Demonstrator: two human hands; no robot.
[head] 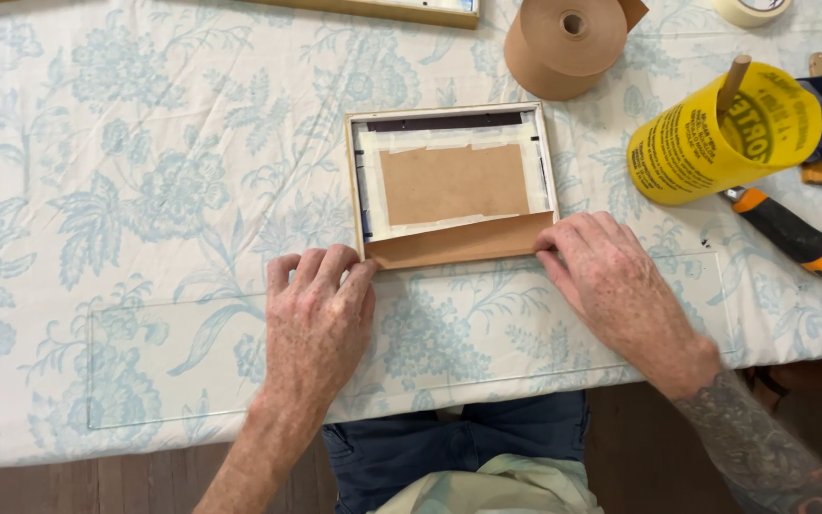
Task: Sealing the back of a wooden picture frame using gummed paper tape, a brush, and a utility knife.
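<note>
A small wooden picture frame (449, 111) lies face down on the table, its brown backing board (453, 183) edged with pale masking tape. A strip of brown paper tape (459, 243) runs along the frame's near edge. My left hand (319, 319) presses its fingertips on the strip's left end at the frame's near left corner. My right hand (611, 281) presses its fingertips on the strip's right end at the near right corner. Neither hand grips anything.
A roll of brown paper tape (563, 48) stands behind the frame. A yellow cylinder with a wooden handle (723, 133) lies at the right, beside an orange and black utility knife (792, 233). A clear sheet (173, 362) lies flat on the floral tablecloth (97, 190).
</note>
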